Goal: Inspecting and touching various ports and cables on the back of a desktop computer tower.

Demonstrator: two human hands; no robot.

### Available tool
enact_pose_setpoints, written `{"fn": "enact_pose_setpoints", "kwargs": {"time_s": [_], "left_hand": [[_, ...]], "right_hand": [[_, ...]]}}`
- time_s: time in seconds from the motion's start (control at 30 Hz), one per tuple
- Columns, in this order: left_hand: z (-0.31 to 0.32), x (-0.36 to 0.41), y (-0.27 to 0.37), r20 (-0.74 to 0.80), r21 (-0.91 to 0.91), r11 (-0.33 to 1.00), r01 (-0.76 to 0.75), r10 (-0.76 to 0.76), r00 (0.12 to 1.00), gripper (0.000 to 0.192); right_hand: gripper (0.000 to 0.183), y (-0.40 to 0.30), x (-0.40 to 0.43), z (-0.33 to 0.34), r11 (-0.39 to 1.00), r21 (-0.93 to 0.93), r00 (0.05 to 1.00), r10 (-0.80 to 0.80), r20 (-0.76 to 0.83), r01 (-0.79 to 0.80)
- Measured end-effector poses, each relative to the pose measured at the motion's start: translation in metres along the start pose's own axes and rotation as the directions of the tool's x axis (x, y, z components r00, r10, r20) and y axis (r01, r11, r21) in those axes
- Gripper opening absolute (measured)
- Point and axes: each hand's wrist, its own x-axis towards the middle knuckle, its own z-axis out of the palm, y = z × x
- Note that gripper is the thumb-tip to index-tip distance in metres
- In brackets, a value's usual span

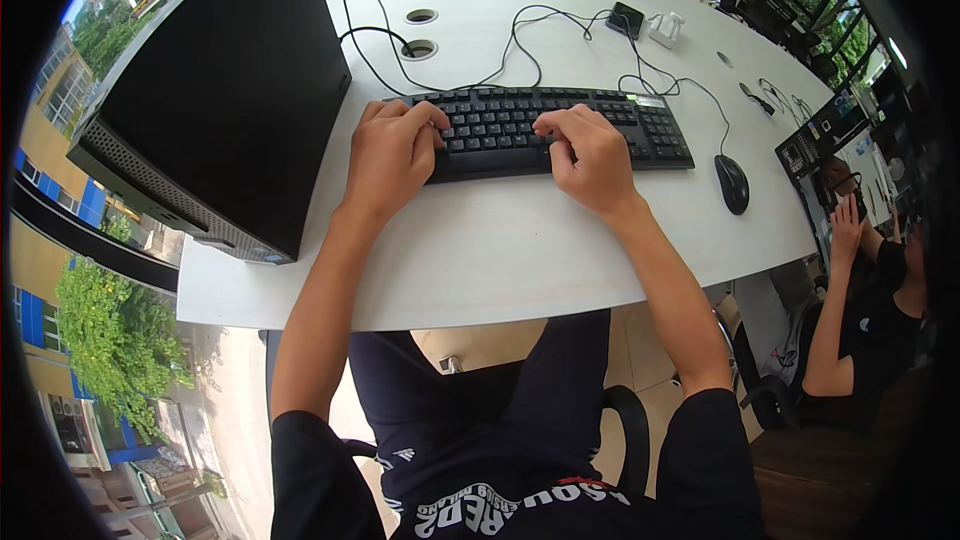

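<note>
A black computer keyboard (495, 161) lies on the white table (480, 255) before me. My left hand (394, 154) is at the keyboard's left end, its fingers curled over the keys there; the hand hides that end. With bent fingers, my right hand (589, 154) rests over the keys right of the middle, its thumb near the front edge. Whether any fingertip presses a key cannot be told. To the right of the keyboard a black wired mouse (732, 184) lies untouched. A black desktop computer case (232, 90) stands at the left, close to my left hand.
Black cables (517, 37) run behind the keyboard, near two round cable holes (421, 16). A dark square device (625, 20) and a white adapter (665, 29) lie at the back right. Beyond the mouse are an opened computer unit (825, 131) and a seated person (862, 330).
</note>
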Motion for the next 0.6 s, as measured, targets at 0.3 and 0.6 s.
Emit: {"fn": "enact_pose_setpoints", "kwargs": {"time_s": [0.3,0.6], "left_hand": [[0.002,0.000,0.003,0.013,0.012,1.000,-0.003,0.003,1.000,0.023],[0.002,-0.001,0.010,0.017,-0.041,0.999,-0.024,0.024,1.000,0.024]], "right_hand": [[0.030,-0.008,0.005,0.001,0.997,-0.009,0.994,-0.082,-0.069,0.081],[0.024,-0.006,0.002,0.006,0.989,-0.083,0.993,-0.120,-0.012,0.119]]}}
